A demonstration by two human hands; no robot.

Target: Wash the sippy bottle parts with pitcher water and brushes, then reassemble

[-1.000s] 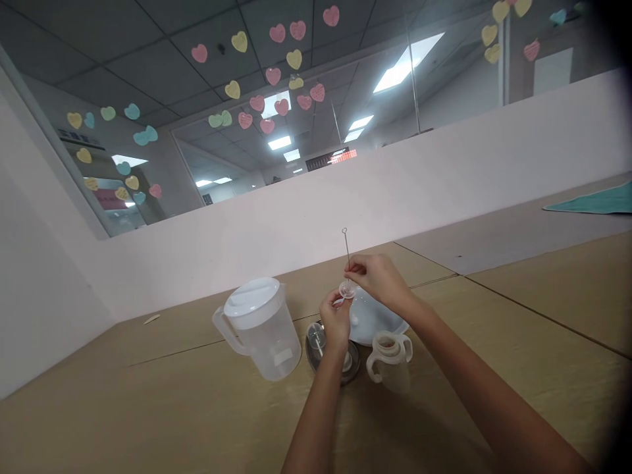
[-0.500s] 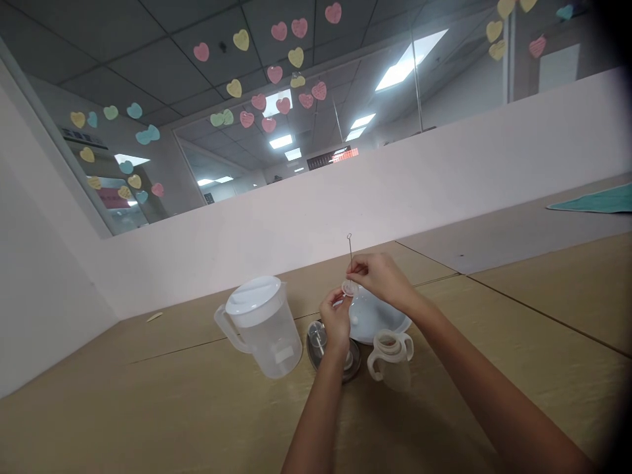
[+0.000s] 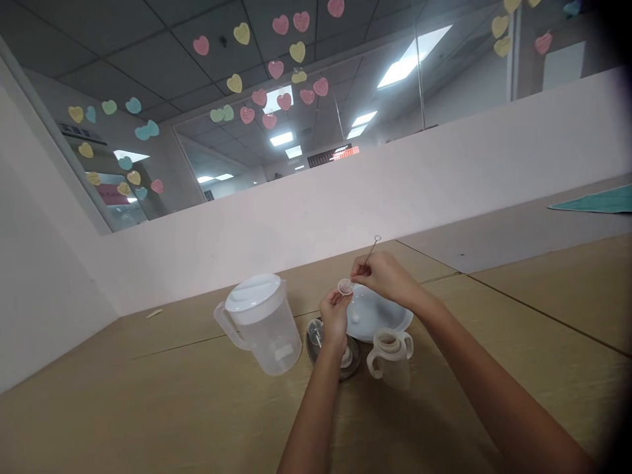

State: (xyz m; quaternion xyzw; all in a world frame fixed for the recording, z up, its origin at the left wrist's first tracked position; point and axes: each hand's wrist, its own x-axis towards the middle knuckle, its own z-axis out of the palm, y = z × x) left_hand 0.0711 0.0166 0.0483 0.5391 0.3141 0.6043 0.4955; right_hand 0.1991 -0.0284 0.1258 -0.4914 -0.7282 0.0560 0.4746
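Observation:
My left hand (image 3: 334, 313) pinches a small clear round plastic part (image 3: 344, 286) above the table. My right hand (image 3: 388, 278) grips a thin wire brush (image 3: 371, 249) whose looped end tilts up and to the right; its lower tip meets the plastic part. Below the hands lie a white bowl (image 3: 390, 317), a small metal dish (image 3: 314, 336) with small parts in it, and a two-handled clear cup (image 3: 391, 358).
A clear lidded pitcher (image 3: 261, 324) stands left of the hands on the tan wooden table (image 3: 148, 408). A teal cloth (image 3: 597, 199) lies at the far right. A pale low wall with glass above, stuck with paper hearts, runs behind the table.
The wire brush has tilted from near upright toward the right. Both hands stay together over the bowl, shifted slightly up in the picture.

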